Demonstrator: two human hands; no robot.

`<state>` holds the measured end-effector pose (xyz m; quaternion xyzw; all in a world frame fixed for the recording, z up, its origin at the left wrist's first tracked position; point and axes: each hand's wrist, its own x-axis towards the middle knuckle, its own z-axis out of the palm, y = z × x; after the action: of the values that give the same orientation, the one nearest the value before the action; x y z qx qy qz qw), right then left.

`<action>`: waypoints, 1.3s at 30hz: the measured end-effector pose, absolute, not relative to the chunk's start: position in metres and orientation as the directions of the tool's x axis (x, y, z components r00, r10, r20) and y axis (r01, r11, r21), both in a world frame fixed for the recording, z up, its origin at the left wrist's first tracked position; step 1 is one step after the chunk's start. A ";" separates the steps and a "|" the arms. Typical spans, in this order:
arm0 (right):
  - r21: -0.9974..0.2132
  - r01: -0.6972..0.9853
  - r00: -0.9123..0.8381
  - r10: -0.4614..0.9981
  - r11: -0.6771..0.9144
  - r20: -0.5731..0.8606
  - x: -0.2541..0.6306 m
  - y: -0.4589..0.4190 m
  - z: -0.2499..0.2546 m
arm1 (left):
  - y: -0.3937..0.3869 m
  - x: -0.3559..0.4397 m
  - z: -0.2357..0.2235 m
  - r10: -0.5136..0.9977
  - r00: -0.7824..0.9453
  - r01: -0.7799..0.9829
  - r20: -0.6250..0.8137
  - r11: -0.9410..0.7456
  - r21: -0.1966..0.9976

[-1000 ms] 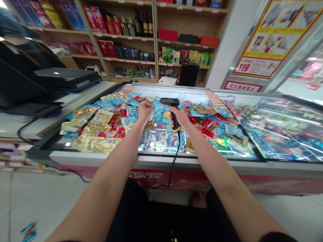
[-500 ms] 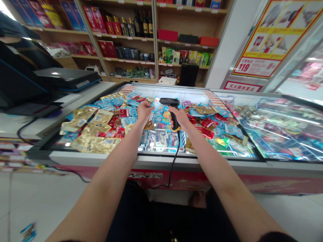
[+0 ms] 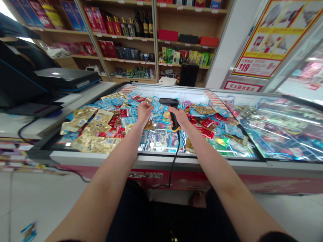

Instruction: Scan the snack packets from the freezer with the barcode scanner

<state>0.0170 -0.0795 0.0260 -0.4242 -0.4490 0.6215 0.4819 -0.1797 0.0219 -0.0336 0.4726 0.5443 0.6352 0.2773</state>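
Note:
In the head view, my right hand [image 3: 178,117] is wrapped round the handle of a black barcode scanner [image 3: 169,101] with a yellow-trimmed base. Its head points left, towards my left hand, and a black cable hangs from the handle. My left hand [image 3: 144,112] is closed in a pinch on the edge of a light-blue snack packet [image 3: 156,103], just left of the scanner head. Beneath both hands, gold, red and blue snack packets lie heaped on the glass top of a chest freezer. Gold packets [image 3: 98,121] gather on the left, and red packets [image 3: 208,122] on the right.
A counter [image 3: 75,101] with a black scale [image 3: 68,79] stands at the left, with a person partly visible behind it. Shelves [image 3: 128,37] of bottles and boxes line the back. The freezer [image 3: 252,164] extends rightward. A packet [image 3: 29,232] lies on the floor.

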 end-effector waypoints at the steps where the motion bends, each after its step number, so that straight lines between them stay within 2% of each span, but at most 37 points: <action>1: -0.967 -0.217 -0.177 0.980 -0.132 -0.094 0.017 -0.079 0.026 | 0.022 -0.180 -0.034 0.862 -0.402 0.183 0.308 -0.253 0.950; 10: -0.973 -0.200 -0.179 0.981 -0.114 -0.078 0.017 -0.080 0.024 | 0.023 -0.180 -0.035 0.830 -0.422 0.281 0.365 -0.263 0.923; 39: -0.978 -0.172 -0.193 0.978 -0.115 -0.080 0.020 -0.081 0.025 | 0.024 -0.177 -0.035 0.848 -0.417 0.212 0.327 -0.259 0.942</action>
<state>0.0204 -0.0805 0.0252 -0.4274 -0.4713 0.6120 0.4697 -0.1773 0.0237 -0.0350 0.4780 0.5545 0.6332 0.2512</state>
